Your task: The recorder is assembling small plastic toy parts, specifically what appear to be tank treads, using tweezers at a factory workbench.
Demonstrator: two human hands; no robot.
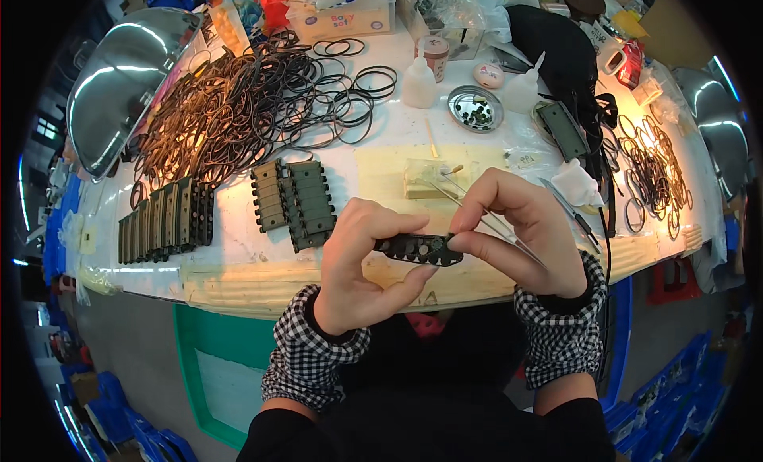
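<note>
Above the table's near edge, my left hand (pixel 367 265) grips a dark, narrow molded block (pixel 415 248) with a row of round recesses along its side. The thumb is below it and the fingers are above. My right hand (pixel 520 231) is closed, with thumb and forefinger pinched at the block's right end. Whatever tiny piece may be in that pinch is hidden. Thin metal tweezers (pixel 491 222) lie across the right hand, tips pointing up and left. Behind the hands sits a pale yellowish pad (pixel 433 176) with a small wooden-handled tool on it.
Finished-looking green-brown ribbed blocks (pixel 163 219) stand in a row at left, others (pixel 294 199) closer. A heap of black rubber rings (pixel 230 104) lies behind. A round metal dish (pixel 475 109) holds small dark bits. White squeeze bottles (pixel 419 84) and a dark pen-like tool (pixel 572 211) are around.
</note>
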